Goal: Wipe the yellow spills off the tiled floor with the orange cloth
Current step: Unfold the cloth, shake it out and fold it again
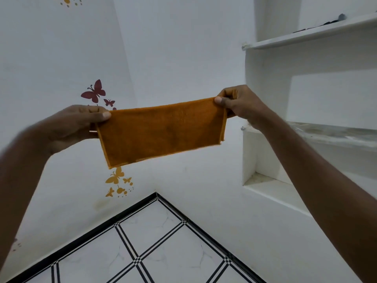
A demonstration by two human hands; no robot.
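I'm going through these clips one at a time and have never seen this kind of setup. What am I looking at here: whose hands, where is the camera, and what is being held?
There is no machine: a person wears one wide-angle camera on the head, so you see their own arms reaching forward. The left hand and right hand each pinch a top corner of the orange cloth, holding it stretched out in the air, folded double. Behind it is a white wall with butterfly stickers, and built-in shelves stand to the right. Below is the tiled floor, white with black lines. No yellow spills show on the visible part of it, and wiping has not begun.
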